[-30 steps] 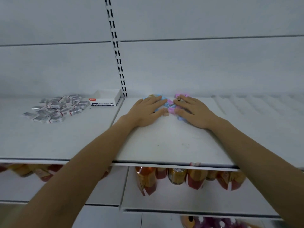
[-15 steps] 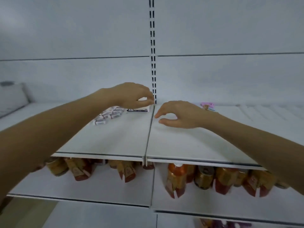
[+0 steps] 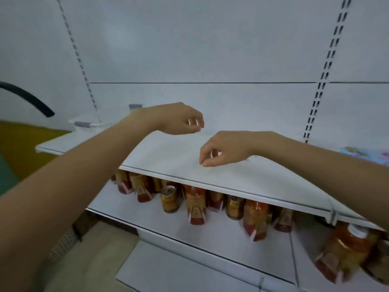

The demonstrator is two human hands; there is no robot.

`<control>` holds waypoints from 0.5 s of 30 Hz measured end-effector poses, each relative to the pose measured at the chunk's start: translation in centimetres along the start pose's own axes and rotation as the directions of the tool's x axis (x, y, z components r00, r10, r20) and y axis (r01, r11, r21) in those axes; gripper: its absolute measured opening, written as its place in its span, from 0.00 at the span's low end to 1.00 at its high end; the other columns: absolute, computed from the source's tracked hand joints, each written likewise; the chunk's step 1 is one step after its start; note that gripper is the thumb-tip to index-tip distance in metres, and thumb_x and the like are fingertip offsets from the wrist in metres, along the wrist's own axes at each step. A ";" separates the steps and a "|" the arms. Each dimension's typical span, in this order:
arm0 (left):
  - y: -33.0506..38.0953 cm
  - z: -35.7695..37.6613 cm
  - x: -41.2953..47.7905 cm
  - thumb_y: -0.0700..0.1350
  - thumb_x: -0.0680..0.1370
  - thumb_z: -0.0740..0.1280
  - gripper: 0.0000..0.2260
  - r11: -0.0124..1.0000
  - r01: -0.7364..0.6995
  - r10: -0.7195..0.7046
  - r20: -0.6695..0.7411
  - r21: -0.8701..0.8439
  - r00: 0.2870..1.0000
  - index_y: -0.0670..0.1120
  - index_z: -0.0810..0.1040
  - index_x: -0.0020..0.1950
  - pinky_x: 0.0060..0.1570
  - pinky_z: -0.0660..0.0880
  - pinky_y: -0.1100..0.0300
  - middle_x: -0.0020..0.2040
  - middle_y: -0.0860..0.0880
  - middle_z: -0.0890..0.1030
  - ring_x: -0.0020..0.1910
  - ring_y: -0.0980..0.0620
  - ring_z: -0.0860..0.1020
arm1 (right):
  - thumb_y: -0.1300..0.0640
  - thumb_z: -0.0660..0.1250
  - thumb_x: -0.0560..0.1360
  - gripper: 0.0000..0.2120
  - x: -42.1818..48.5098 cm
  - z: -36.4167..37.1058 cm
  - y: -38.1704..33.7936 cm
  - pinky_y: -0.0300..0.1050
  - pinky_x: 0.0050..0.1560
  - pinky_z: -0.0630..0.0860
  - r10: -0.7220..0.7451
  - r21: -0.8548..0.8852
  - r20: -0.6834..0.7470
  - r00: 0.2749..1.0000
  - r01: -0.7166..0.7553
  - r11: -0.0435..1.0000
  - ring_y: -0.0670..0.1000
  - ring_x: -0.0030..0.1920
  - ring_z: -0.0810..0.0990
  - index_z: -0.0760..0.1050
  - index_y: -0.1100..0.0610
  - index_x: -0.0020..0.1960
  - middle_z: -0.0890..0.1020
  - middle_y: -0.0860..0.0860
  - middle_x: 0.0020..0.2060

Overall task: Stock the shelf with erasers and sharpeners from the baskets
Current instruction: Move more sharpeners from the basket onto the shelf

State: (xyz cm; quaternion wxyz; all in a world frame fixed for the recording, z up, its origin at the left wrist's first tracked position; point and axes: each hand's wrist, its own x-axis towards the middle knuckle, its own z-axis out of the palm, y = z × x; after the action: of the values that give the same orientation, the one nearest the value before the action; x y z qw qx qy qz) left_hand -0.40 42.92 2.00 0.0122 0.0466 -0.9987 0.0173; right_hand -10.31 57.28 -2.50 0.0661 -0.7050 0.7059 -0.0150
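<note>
Hovering over shelf (image 3: 168,157) near its front edge, left hand (image 3: 179,120) and right hand (image 3: 227,148), fingers (image 3: 205,163) loosely curled, gripping nothing; blurred pastel items (image 3: 355,151) well apart, far right.

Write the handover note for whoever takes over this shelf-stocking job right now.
Left hand: loosely curled over the shelf, holding nothing.
Right hand: same, nearer the front edge.
Stock: only blurred pastel items show, at the shelf's far right; baskets not in view.
Done: those pastel items are shelved.
Left: fetch and shelve more stock.
</note>
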 end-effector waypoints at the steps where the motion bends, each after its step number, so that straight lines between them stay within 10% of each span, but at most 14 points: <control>1: -1.4 0.0 -0.9 0.50 0.79 0.58 0.11 0.999 0.035 -0.035 0.005 -0.001 0.999 0.52 0.74 0.60 0.50 0.68 0.61 0.52 0.56 0.76 0.51 0.56 0.74 | 0.50 0.61 0.77 0.10 1.7 -0.3 -0.8 0.28 0.45 0.68 -0.014 -0.001 0.011 1.000 0.014 1.000 0.36 0.42 0.73 0.77 0.51 0.54 0.79 0.41 0.47; 15: -22.0 -1.0 -4.1 0.46 0.79 0.59 0.10 0.935 0.350 -0.346 -0.071 0.055 0.936 0.51 0.75 0.59 0.56 0.72 0.57 0.56 0.51 0.78 0.48 0.55 0.73 | 0.48 0.62 0.75 0.09 23.3 -6.3 -2.3 0.37 0.50 0.70 -0.127 -0.034 -0.101 0.987 0.124 0.992 0.41 0.45 0.76 0.78 0.47 0.52 0.79 0.41 0.47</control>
State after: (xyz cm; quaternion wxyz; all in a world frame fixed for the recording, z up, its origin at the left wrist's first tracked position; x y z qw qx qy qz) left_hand 5.78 21.46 3.64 0.0434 0.2225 -0.9727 0.0497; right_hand -8.66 33.56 2.34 0.0190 -0.7471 0.6629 -0.0456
